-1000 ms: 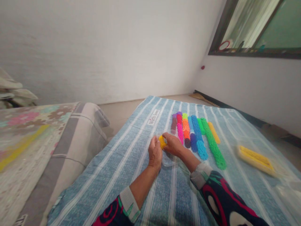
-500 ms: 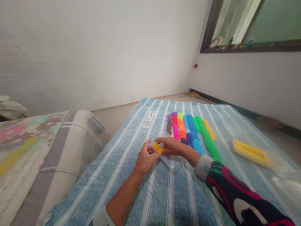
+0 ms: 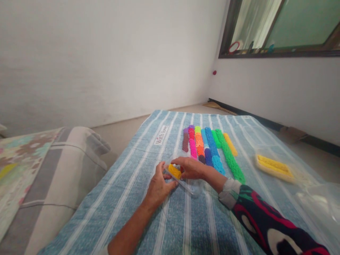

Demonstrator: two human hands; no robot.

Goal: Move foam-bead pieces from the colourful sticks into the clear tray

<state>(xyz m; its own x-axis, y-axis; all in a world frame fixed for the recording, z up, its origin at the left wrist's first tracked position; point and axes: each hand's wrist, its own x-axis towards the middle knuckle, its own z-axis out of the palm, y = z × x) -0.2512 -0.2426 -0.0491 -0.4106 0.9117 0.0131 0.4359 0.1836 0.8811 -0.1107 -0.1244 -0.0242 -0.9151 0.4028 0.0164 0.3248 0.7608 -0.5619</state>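
Nearest, the left hand [image 3: 158, 184] pinches the edge of a clear plastic bag [image 3: 186, 184] on the striped blue cloth [image 3: 186, 223]; at its two o'clock the right hand [image 3: 191, 168] grips a yellow block [image 3: 174, 171] at the bag's mouth. Farther, at one o'clock, lie the coloured strips [image 3: 207, 148]

blanket: I see blue striped blanket [image 3: 148, 198] under the hands
foam strips: coloured foam strips [image 3: 207, 148] in a row, just beyond the right hand
yellow tray: yellow tray [image 3: 275, 167], well right of the hands
cushion: grey cushion [image 3: 63, 166], far left
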